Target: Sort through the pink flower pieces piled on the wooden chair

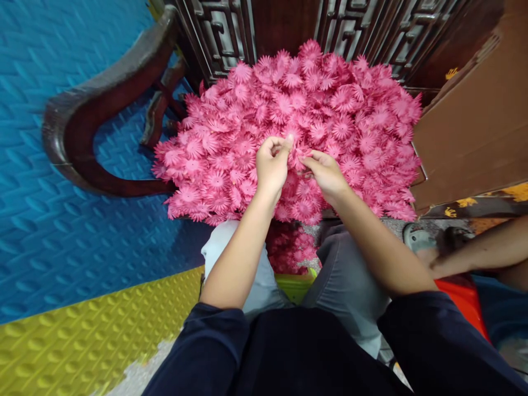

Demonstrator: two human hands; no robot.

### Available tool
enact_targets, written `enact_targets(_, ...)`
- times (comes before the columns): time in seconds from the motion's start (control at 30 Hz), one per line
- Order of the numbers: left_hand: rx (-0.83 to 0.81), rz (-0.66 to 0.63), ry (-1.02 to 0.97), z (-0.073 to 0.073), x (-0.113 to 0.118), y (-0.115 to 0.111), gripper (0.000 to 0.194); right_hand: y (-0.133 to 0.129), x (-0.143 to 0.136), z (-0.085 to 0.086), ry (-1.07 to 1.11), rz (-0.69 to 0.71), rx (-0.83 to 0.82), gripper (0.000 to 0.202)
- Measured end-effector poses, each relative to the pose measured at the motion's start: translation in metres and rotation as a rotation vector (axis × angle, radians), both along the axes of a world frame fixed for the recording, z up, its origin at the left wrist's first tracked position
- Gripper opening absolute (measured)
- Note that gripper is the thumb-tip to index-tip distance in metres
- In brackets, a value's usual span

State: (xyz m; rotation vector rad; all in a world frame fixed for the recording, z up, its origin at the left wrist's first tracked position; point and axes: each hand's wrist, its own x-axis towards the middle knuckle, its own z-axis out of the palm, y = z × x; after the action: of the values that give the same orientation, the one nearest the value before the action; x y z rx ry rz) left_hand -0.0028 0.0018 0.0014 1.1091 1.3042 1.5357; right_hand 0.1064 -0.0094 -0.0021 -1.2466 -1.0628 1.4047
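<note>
Knees: grey denim trouser legs (348, 269) just under the near edge of the heap, a lime-green plastic container (293, 286) between them.
Right hand (328, 175): thumb and forefinger pinching a pink, thin-petalled artificial flower (301, 159) at its right side.
Left hand (273, 168): thumb and forefinger tips close together at the flower's upper left; cannot tell whether they grip it.
Flower in work: between the two sets of fingers, above the heap.
Heap: a broad pile of matching pink flowers (289, 104), spreading beyond both hands; open room above it on either side.
Left edge: against a curved, dark wooden chair arm (68, 126).
Right edge: against a brown cardboard sheet (474, 126).
Far edge: against dark wooden latticework (284, 27).
</note>
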Motion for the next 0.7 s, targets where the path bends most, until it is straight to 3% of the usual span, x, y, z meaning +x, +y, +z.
enact_targets(0.13,0.066,-0.081,0.12,-0.002,-0.002,0.001,0.021,0.002,-0.002,-0.002,0.022,-0.085,0.006,0.014)
enact_targets(0.33,0.114,-0.146,0.369,-0.003,-0.004,-0.004,0.025,0.005,0.004,-0.007,-0.023,-0.107,0.033,0.017)
enact_targets(0.43,0.123,-0.142,0.509,-0.003,-0.005,-0.006,0.025,0.005,0.006,-0.009,-0.04,-0.107,0.05,0.016)
enact_targets(0.53,0.116,-0.128,0.624,-0.002,-0.005,-0.008,0.013,0.006,0.006,-0.011,-0.087,-0.129,0.097,0.015)
enact_targets(0.7,0.124,-0.083,0.706,0.0,-0.003,-0.01,0.011,0.01,0.01,-0.014,-0.195,-0.164,0.196,0.015)
